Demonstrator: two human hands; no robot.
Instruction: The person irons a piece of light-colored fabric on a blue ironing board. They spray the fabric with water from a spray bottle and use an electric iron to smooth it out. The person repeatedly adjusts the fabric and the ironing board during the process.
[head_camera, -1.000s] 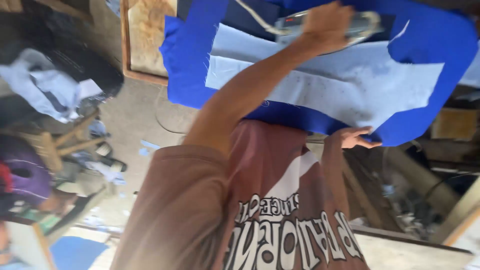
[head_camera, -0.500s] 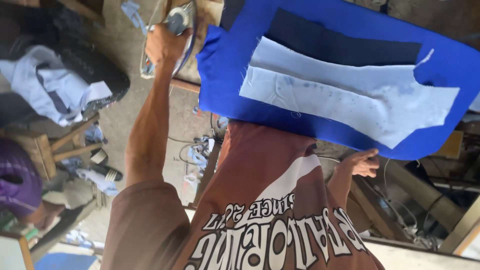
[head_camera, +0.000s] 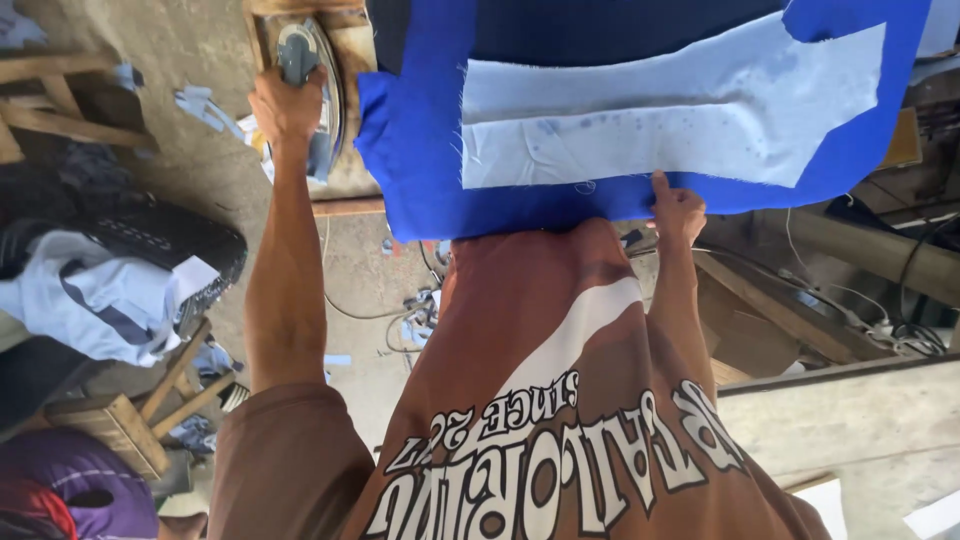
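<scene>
The pale grey fabric piece (head_camera: 680, 125) lay flat on the blue cloth-covered ironing board (head_camera: 420, 170), its long axis running left to right across the view; the broader end sat toward the right edge of the board and the two narrower strips pointed toward the left. A dark navy panel (head_camera: 580, 30) showed above it on the same board. The clothes iron (head_camera: 312, 85) stood off the cloth, on a wooden rest (head_camera: 350, 50) just beside the board's left end — its long axis ran roughly up and down in the view, the handle facing the camera. The left hand (head_camera: 287, 108) was closed tightly round the iron's handle, fingers wrapped fully about it, with the arm stretched out almost straight from the shoulder. The right hand (head_camera: 678, 208) rested at the near edge of the board, fingers loosely curled and the index finger raised, its tip touching the blue cover just below the grey piece; it held nothing, and the forearm ran up alongside the brown printed shirt (head_camera: 560, 400). To the left — well apart from the board — a light garment (head_camera: 90, 295) lay draped over a dark basket (head_camera: 170, 245), near wooden stools (head_camera: 110, 420) on the concrete floor (head_camera: 190, 40).
</scene>
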